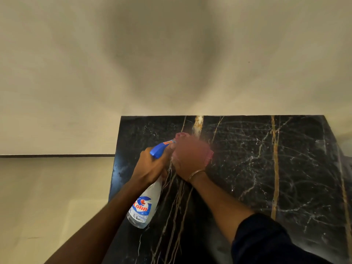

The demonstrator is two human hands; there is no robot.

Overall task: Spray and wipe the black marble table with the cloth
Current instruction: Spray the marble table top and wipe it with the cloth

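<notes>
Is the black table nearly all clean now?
Partway, maybe. Faint swirly smears on the right of the table may be wiped patches. The left hand grips the spray bottle; the blurred right hand rubs the pink cloth near the far edge. The near part beside the bottle shows no smears: probably left.

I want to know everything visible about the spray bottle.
The spray bottle is clear plastic with a blue trigger head and a blue-and-red Colin label. It is tilted over the black marble table, nozzle pointing away, base toward the person. The left hand grips its neck; its nozzle nearly reaches the blurred right hand.
</notes>
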